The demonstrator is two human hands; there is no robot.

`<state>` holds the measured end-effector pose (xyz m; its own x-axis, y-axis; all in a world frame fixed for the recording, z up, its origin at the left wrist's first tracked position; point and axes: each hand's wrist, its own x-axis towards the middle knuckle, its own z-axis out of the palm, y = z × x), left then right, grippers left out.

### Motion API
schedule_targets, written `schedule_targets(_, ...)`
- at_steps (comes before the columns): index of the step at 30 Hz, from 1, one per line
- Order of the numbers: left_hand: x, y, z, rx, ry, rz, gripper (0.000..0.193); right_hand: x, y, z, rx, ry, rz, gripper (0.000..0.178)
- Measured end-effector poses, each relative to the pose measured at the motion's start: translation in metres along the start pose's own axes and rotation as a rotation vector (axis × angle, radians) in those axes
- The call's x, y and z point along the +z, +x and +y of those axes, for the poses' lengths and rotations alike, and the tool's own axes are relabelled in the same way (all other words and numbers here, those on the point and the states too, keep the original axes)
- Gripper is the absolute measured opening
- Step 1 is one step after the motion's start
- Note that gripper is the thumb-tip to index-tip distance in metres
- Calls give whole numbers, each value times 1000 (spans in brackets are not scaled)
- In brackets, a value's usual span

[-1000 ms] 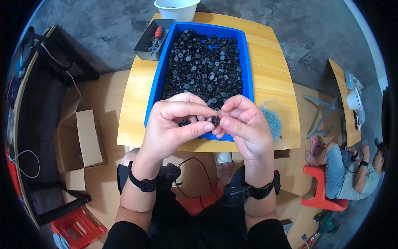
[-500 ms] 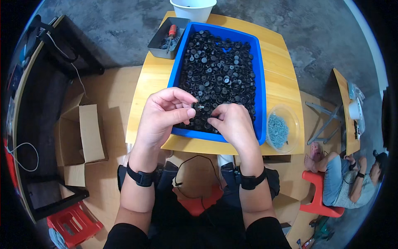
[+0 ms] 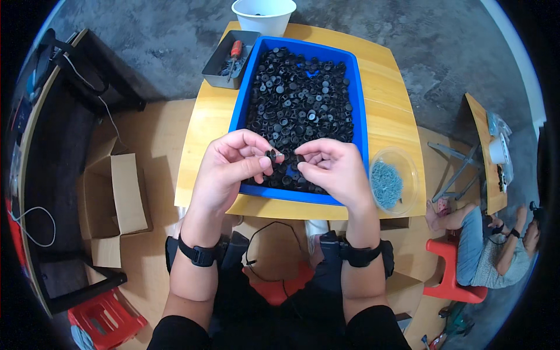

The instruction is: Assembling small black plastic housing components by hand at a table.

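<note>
Left hand tight on black part — right hand around dark piece, half hidden, shape unclear.

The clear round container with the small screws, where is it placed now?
In the head view, the clear round container stands on the wooden table's near right part, beside the blue bin and to the right of the right hand.
</note>
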<state>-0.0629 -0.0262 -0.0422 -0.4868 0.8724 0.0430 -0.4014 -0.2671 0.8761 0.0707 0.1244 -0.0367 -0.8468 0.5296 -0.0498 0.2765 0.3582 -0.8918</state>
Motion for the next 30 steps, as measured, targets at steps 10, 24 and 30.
schedule_targets(10, 31, -10, 5, 54, -2, -34, 18, -1, -30, -13, -253, 552, 63, 28)
schedule_targets(24, 54, -24, 17, 196, 167, -23, 20, -15, -44, -14, -304, 741, 24, 29)
schedule_targets(30, 63, -32, 25, 297, 374, 26, 22, -14, -48, -21, -342, 801, -55, 30)
